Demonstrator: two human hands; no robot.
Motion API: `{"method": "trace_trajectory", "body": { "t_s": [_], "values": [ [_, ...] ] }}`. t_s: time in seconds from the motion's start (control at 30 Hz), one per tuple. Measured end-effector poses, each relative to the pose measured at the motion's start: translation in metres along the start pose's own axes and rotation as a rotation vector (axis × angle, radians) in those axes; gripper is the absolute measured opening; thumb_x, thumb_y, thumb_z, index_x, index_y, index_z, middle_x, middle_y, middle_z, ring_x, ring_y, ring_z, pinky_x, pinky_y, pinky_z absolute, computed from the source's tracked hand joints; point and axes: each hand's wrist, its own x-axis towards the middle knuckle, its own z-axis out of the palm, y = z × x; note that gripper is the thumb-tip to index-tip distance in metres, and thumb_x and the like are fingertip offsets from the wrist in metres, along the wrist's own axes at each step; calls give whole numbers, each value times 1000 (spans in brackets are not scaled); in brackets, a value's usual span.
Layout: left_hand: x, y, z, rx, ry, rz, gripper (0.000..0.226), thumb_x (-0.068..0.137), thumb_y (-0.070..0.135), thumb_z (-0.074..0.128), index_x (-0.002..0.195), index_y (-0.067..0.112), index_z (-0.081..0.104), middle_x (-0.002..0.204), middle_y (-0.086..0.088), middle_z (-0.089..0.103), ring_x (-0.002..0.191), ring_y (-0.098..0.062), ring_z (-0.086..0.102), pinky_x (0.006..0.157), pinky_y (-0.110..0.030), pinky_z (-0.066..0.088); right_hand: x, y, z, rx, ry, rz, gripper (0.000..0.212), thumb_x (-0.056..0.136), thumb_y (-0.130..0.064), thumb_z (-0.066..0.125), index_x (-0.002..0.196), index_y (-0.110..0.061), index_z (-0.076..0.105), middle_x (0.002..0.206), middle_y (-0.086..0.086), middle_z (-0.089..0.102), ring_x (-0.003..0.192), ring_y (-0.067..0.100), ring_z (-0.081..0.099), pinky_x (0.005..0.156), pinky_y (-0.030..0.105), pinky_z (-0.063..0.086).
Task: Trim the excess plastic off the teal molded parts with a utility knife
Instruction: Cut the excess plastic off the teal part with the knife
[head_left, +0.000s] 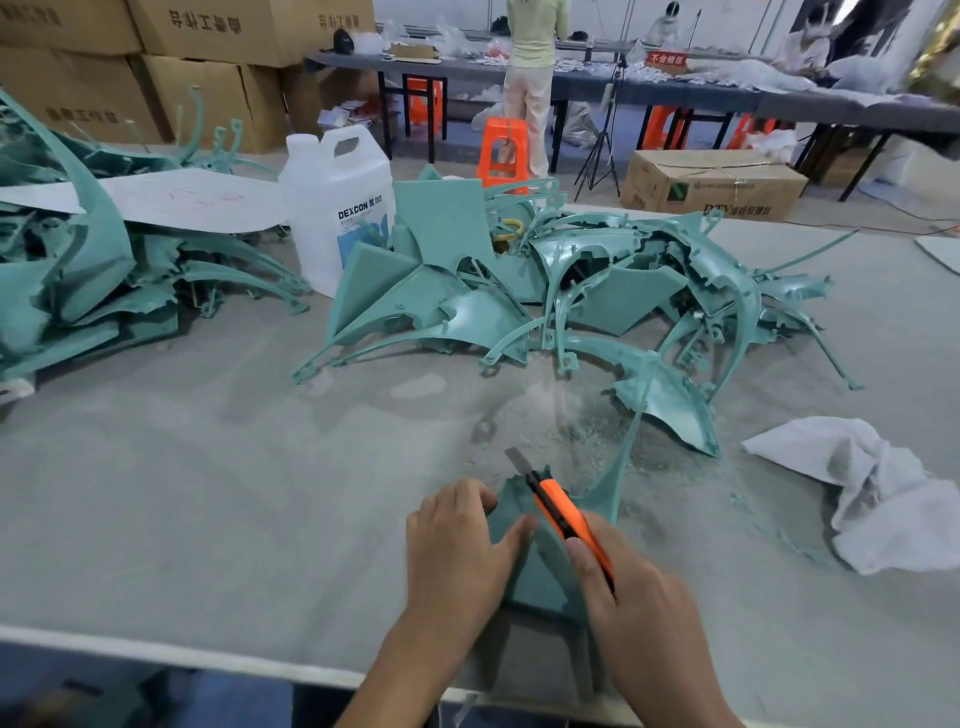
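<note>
Workshop desk (208, 493), shavings (561, 431) scattered. Left hand (457, 551) pinches teal part (540, 577), right hand (634, 597) clenches knife (566, 509) against it. Pile (571, 291) behind likely untrimmed: much left.

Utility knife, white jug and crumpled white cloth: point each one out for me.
Utility knife (563, 512), head view, on its orange handle.
White jug (337, 187), head view, on its body above the label.
Crumpled white cloth (883, 499), head view, on its middle folds.
</note>
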Motion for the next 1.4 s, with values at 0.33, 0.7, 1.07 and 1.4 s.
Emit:
{"method": "trace_trajectory", "body": {
  "t_s": [0.33,0.7,1.07,1.4],
  "values": [
    [1,-1,0,-20,-16,-18,38,81,68,59,93,36,43,94,17,49,97,-14,47,77,-29,23,6,16,-18,-127,75,-1,34,99,-45,49,132,-50,53,87,-2,74,82,31,68,61,34,36],
    [1,-1,0,-22,-10,-15,37,82,68,57,93,35,43,93,18,47,97,-13,47,78,-28,24,-4,6,-6,-85,80,-91,37,94,-58,38,129,-55,51,80,-11,70,73,18,65,55,28,37],
    [1,0,0,-10,-17,-21,37,83,69,55,94,36,42,96,17,50,98,-13,48,79,-27,24,-7,-2,-5,-94,104,-98,33,95,-49,48,127,-49,57,80,-7,72,70,19,65,55,30,36],
    [2,0,-17,43,-75,21,50,88,64,55,132,41,46,102,12,69,97,-17,64,81,-32,45,-11,14,-9,81,109,125,30,96,-48,49,125,-47,56,72,-12,57,81,26,63,64,32,37]
  ]
}}
